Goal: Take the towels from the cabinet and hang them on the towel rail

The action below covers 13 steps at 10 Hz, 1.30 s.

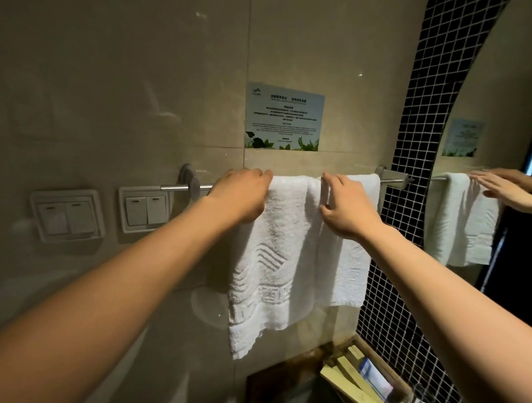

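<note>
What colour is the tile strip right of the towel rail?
Black mosaic tile strip with pale grout; head view.

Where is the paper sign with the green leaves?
In the head view, the sign is stuck on the wall tile just above the towel rail, over the white towels.
</note>
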Each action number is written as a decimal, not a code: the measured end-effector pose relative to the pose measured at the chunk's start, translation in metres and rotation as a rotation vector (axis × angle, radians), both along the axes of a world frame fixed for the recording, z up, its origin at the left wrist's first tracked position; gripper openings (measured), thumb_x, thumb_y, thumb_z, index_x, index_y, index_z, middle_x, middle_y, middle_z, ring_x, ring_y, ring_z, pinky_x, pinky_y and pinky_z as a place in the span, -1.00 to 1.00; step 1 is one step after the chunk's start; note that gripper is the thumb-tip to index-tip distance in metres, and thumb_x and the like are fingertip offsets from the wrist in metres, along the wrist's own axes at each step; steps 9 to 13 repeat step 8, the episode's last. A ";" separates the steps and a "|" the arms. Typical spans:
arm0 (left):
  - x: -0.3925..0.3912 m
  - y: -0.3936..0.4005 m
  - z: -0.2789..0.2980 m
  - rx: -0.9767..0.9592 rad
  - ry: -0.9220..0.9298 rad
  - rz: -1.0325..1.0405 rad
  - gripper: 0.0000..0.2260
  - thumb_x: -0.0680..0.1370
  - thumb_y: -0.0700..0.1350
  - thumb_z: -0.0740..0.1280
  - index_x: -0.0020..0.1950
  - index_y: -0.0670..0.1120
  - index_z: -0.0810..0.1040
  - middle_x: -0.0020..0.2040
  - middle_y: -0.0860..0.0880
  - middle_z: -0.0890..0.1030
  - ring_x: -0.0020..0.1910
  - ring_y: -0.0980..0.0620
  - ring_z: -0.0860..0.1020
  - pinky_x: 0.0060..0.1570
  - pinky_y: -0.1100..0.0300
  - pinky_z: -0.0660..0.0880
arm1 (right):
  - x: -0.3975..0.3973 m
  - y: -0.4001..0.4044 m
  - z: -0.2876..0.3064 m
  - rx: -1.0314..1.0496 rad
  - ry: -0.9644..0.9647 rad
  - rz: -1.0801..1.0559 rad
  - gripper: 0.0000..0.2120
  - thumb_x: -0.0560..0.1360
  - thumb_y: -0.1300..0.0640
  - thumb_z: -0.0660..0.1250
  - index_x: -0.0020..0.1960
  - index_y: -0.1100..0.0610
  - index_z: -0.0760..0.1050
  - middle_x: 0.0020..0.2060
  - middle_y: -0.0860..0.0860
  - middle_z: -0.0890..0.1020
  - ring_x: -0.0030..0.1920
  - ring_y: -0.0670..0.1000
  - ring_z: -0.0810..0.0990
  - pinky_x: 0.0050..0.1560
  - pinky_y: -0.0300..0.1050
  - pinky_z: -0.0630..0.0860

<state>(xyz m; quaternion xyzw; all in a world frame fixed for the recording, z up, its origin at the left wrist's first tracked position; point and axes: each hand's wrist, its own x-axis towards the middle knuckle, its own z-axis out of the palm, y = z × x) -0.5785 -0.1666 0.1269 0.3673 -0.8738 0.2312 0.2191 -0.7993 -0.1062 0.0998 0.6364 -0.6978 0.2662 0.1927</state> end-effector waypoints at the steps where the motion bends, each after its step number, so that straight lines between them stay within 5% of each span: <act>1: 0.006 0.005 0.004 0.020 -0.014 0.009 -0.57 0.62 0.00 0.14 0.47 -0.09 0.24 0.29 -0.15 0.50 0.20 -0.16 0.48 0.15 -0.07 0.41 | -0.002 0.004 0.000 0.018 0.072 -0.024 -0.35 0.50 0.04 0.32 0.52 0.15 0.18 0.46 0.14 0.35 0.44 0.18 0.31 0.49 0.21 0.14; 3: 0.014 0.015 0.002 0.087 -0.110 0.067 -0.38 0.61 0.12 0.14 0.60 -0.04 0.01 0.56 -0.14 0.22 0.47 -0.16 0.26 0.39 -0.12 0.30 | 0.014 0.000 -0.007 0.126 0.153 -0.021 -0.17 0.51 -0.12 0.32 0.60 0.12 -0.02 0.59 0.13 0.10 0.57 0.18 0.07 0.51 0.24 0.12; 8: 0.036 0.029 -0.013 0.171 -0.064 -0.134 -0.35 0.61 0.20 0.11 0.62 0.00 -0.04 0.63 -0.11 -0.04 0.60 -0.10 -0.10 0.53 -0.21 -0.13 | 0.080 0.081 -0.012 0.152 0.105 -0.191 -0.28 0.50 -0.13 0.31 0.56 0.08 0.15 0.47 0.10 0.37 0.42 0.18 0.37 0.43 0.15 0.25; 13: 0.036 0.029 -0.013 0.171 -0.064 -0.134 -0.35 0.61 0.20 0.11 0.62 0.00 -0.04 0.63 -0.11 -0.04 0.60 -0.10 -0.10 0.53 -0.21 -0.13 | 0.080 0.081 -0.012 0.152 0.105 -0.191 -0.28 0.50 -0.13 0.31 0.56 0.08 0.15 0.47 0.10 0.37 0.42 0.18 0.37 0.43 0.15 0.25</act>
